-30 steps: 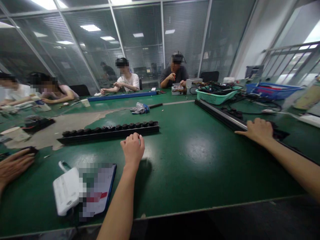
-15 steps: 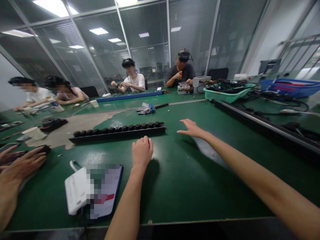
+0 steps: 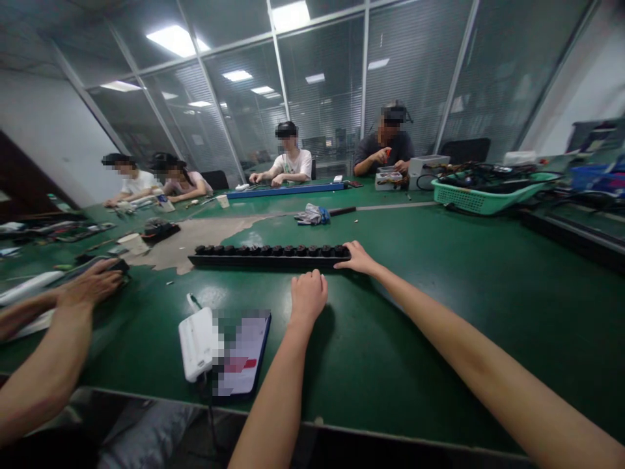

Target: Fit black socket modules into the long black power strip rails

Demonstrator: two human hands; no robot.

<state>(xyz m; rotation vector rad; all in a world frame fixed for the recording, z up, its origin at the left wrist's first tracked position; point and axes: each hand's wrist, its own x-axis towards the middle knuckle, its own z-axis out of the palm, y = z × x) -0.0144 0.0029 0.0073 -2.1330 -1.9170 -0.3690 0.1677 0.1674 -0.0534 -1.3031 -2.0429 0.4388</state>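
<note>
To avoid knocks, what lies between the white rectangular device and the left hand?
The head view shows a flat blue-edged phone, then green tabletop before the left hand.

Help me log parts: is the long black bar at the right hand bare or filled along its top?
Filled: a row of dark round pieces lines the long black bar, up to the end at the right hand.

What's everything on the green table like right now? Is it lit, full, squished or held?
Long black bar: lying lengthwise, held at its right end
Right grip: closed around that end
Left grip: curled, nothing seen inside
Phone: face up, screen lit
Green basket: upright, heaped with cables
Gloves: crumpled
</note>
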